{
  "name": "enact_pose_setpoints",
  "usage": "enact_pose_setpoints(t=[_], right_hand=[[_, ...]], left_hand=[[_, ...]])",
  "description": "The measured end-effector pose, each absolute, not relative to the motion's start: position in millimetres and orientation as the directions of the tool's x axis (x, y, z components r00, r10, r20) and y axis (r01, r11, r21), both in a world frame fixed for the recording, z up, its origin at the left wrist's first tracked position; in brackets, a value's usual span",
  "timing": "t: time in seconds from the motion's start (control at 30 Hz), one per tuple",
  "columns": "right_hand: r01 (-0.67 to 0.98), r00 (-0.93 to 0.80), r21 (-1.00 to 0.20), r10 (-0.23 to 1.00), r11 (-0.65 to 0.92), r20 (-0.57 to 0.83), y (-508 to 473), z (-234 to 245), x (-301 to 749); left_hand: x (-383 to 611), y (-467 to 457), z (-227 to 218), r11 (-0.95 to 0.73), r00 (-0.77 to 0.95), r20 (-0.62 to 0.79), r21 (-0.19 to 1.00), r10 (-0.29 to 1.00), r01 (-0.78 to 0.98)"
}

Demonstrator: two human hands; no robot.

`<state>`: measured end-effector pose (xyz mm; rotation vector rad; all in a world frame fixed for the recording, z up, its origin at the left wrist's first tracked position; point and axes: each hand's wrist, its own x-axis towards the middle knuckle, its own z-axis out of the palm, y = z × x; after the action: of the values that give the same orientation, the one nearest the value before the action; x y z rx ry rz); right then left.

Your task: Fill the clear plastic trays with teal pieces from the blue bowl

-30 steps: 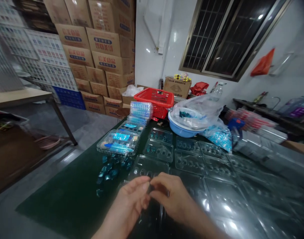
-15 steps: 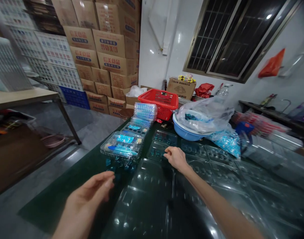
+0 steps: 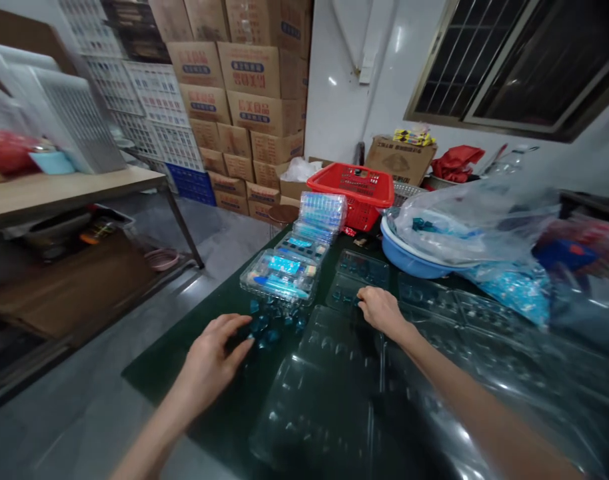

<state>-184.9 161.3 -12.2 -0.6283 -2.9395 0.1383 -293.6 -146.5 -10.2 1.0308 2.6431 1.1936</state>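
Note:
My left hand (image 3: pixel 217 350) reaches to a loose pile of small translucent blue gem-like pieces (image 3: pixel 269 327) on the dark green tabletop. Its thumb and fingers are apart, with nothing seen between them. Over a clear plastic tray (image 3: pixel 342 295) with small blue pieces in it, my right hand (image 3: pixel 382 312) has its fingertips pinched together. Whatever they hold is hidden. Just beyond the pile lies a filled clear pack (image 3: pixel 279 277) with a blue pen-shaped item and a bright blue packet inside.
More clear trays (image 3: pixel 329 393) cover the table's middle and right. Behind stand a stack of blue-filled packs (image 3: pixel 322 212), a red basket (image 3: pixel 352 193) and a blue basin (image 3: pixel 417 257) with a plastic bag. Cardboard boxes (image 3: pixel 257 80) rise at the back; a side table (image 3: pixel 134 179) stands left.
The view has turned left. My left hand has gone from closed fingers near the body to spread fingers at the blue pieces. My right hand stays pinched at the same tray.

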Motion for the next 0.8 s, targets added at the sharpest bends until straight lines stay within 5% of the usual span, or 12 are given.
enact_pose_setpoints(t=[0.1,0.23,0.37,0.53,0.8], right_hand=[[0.387,-0.904,-0.128,0.403,0.913,0.144,156.6,-8.2,-178.7],[0.382,-0.875,-0.172,0.415,0.908,0.248,134.6,-0.3,-162.4],[0.121,-0.876,-0.456,0.31,0.882,0.368,89.4,9.2,-149.8],[-0.161,-0.905,-0.793,0.233,0.588,0.356,25.3,24.1,-155.9],[-0.244,-0.885,-0.821,0.228,0.517,0.406,-1.5,36.6,-160.2]], left_hand=[[-288.8,-144.8,-12.2,0.498,-0.709,0.202,0.584,0.676,0.641],[-285.9,-145.8,-15.3,0.408,-0.792,0.14,0.796,0.594,0.447],[-288.3,-149.2,-14.4,0.295,-0.84,0.091,0.912,0.534,0.286],[-276.1,-150.1,0.3,0.134,-0.859,0.055,0.981,0.509,0.143],[-239.5,-136.7,30.4,-0.13,-0.726,-0.102,0.958,0.68,-0.256]])
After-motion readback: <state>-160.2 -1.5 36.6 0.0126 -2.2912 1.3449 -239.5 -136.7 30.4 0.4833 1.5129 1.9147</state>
